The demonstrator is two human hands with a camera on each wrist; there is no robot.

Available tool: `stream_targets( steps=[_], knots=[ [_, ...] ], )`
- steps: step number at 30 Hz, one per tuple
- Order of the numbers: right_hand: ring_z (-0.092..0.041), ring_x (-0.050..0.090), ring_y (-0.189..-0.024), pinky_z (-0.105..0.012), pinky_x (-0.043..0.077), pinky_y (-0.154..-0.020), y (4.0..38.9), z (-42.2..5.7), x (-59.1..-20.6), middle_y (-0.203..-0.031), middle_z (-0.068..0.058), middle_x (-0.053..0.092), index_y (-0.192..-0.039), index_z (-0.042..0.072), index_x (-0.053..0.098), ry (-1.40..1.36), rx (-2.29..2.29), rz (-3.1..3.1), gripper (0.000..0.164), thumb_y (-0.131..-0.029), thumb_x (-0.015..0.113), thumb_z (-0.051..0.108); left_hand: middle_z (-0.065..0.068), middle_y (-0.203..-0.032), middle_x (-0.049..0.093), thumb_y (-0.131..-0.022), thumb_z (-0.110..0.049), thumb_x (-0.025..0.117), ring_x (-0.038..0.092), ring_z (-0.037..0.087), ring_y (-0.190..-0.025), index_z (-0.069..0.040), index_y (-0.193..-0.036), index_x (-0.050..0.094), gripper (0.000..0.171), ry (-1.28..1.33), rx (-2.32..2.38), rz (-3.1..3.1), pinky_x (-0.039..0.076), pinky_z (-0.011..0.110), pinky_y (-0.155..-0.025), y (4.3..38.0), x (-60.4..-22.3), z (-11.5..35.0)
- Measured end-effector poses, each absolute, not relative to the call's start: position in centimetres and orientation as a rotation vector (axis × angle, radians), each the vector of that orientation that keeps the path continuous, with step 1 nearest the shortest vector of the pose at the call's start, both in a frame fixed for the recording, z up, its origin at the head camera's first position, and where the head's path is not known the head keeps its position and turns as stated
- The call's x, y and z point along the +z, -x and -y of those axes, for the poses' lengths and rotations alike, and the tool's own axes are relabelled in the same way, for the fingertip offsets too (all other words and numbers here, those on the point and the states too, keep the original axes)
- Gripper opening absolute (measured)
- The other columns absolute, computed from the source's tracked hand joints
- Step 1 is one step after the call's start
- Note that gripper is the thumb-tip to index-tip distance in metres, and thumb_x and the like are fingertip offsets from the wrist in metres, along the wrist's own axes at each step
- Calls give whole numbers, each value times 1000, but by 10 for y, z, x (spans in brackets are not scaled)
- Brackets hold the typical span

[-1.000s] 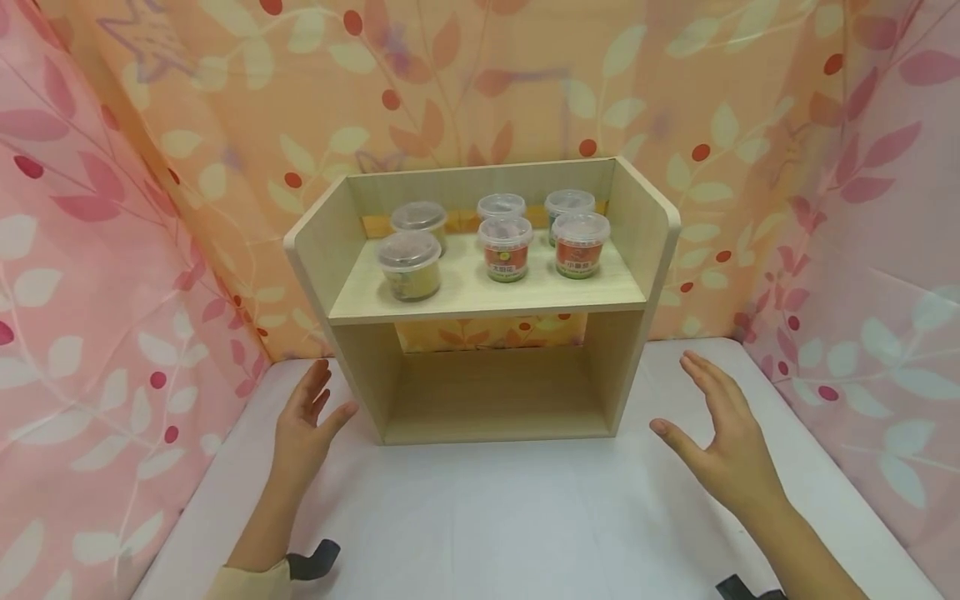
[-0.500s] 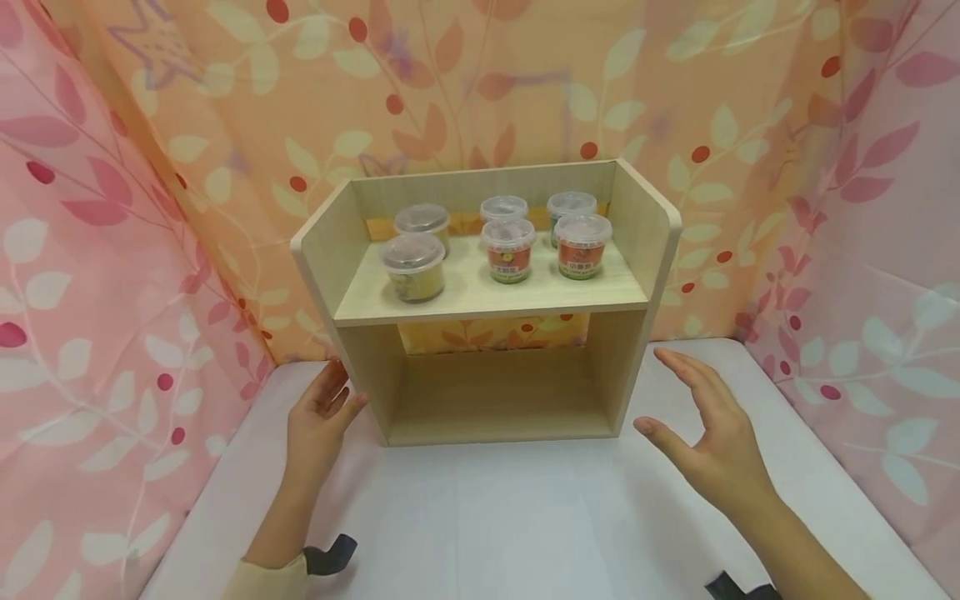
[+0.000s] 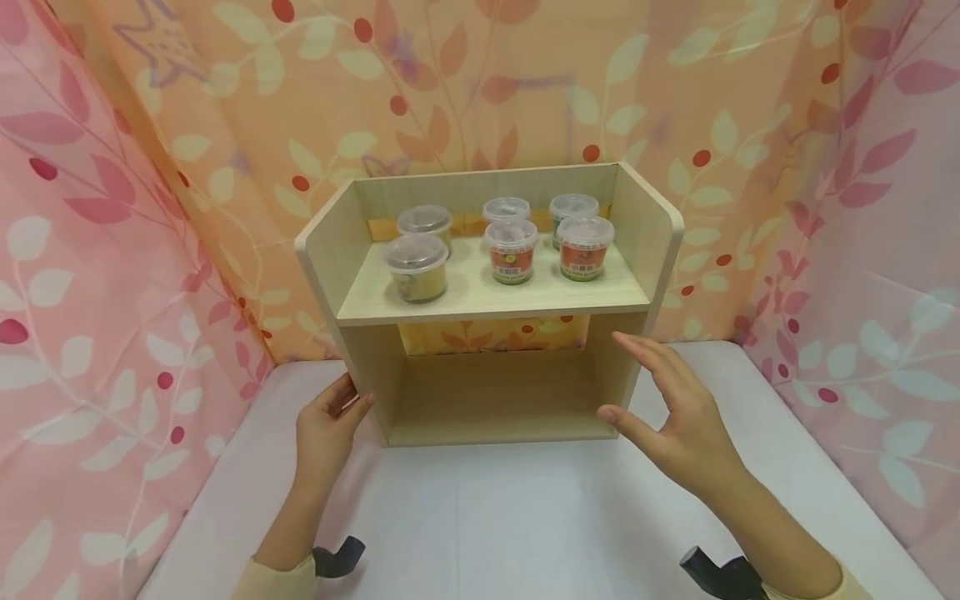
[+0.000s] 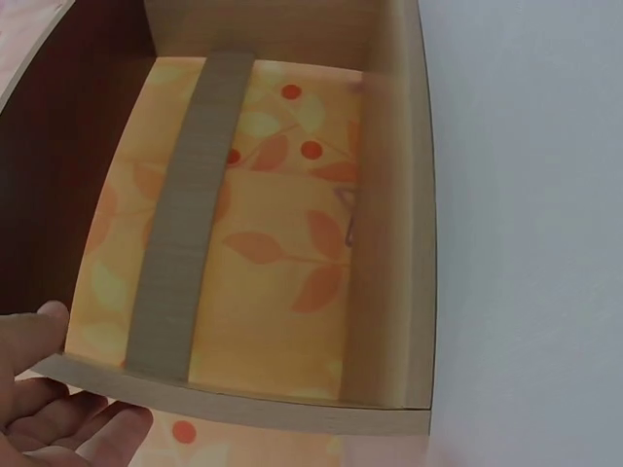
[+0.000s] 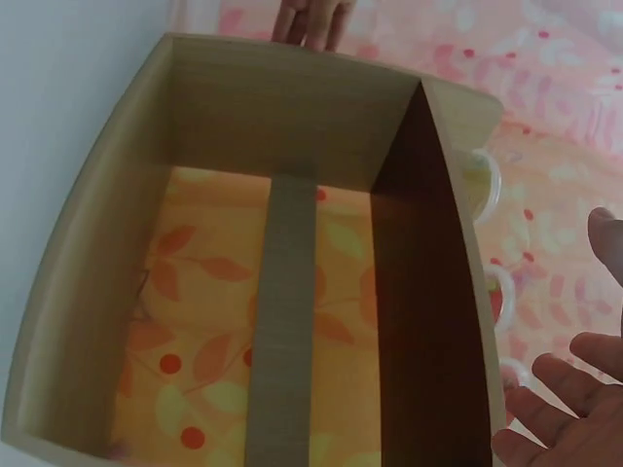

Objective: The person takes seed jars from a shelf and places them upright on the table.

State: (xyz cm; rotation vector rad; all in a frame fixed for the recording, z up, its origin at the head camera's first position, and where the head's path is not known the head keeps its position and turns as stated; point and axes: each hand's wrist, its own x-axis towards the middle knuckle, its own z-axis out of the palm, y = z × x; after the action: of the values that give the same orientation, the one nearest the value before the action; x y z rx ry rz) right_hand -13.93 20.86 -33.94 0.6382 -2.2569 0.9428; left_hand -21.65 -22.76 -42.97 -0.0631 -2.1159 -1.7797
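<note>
A pale wooden two-tier shelf (image 3: 465,313) stands on the white table. My left hand (image 3: 326,437) grips the front edge of its left side panel, with the thumb at the inner side and the fingers (image 4: 112,438) outside. Beside the right panel, my right hand (image 3: 686,425) is open, thumb and fingers spread, apparently holding nothing. Lidded plastic tubs stand on the upper tier: a yellowish tub (image 3: 417,271) at front left, red-labelled tubs (image 3: 512,254) at front middle and right (image 3: 583,250), and several behind them, partly hidden.
White cloth covers the table (image 3: 480,525). A patterned orange curtain (image 3: 465,83) hangs behind the shelf, and pink curtains (image 3: 97,250) close both sides. Black straps (image 3: 339,557) sit at both wrists. The shelf's lower tier has an open back with a crossbar (image 4: 190,224).
My left hand has moved right onto the shelf's left panel and taken hold of its edge. The right hand has moved left, closer to the right panel. The tubs stay in place.
</note>
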Motion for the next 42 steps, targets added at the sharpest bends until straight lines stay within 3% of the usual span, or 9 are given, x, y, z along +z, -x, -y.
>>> stream_targets(
  steps=[9,17,22,29,35,42],
  knots=[
    [-17,50,-138,-22,35,-117,152,-178,-313,-149,3,53,-153,23,48,-741,924,2290,85,-79,90,21,21,-128,69,-89,-1,78,66,32,-119,2,-135,64,48,14,-1682,2152,55,11,-84,219,-438,227],
    [-18,52,-136,-49,43,-114,170,-155,-280,-145,4,58,-149,23,52,-766,1027,2331,72,-85,85,29,19,-116,74,-91,-10,79,71,29,-110,-1,-127,71,38,34,-1563,2184,54,9,-80,225,-448,229],
    [-21,55,-133,-45,47,-111,183,-139,-262,-147,2,58,-149,19,53,-792,1143,2359,69,-88,83,30,18,-115,75,-92,-12,78,72,32,-107,-2,-126,72,36,64,-1520,2195,54,7,-78,226,-452,230],
    [-14,53,-136,-39,43,-117,200,-112,-238,-146,1,59,-150,19,51,-823,1315,2396,70,-89,82,32,19,-118,74,-91,-10,78,71,33,-110,-1,-127,71,37,54,-1505,2228,54,7,-78,229,-460,231],
    [-16,53,-136,-39,43,-117,219,-89,-220,-149,5,56,-153,21,47,-745,1344,2521,78,-87,81,46,19,-116,74,-92,-10,78,72,33,-107,-1,-128,70,38,43,-1456,2245,54,8,-78,229,-464,231],
    [-22,50,-140,-41,44,-116,247,-62,-212,-154,-3,50,-156,12,41,-737,1408,2583,87,-86,82,45,18,-114,75,-92,-11,78,74,32,-105,-1,-125,72,35,20,-1449,2247,54,8,-78,231,-466,230]
  ],
)
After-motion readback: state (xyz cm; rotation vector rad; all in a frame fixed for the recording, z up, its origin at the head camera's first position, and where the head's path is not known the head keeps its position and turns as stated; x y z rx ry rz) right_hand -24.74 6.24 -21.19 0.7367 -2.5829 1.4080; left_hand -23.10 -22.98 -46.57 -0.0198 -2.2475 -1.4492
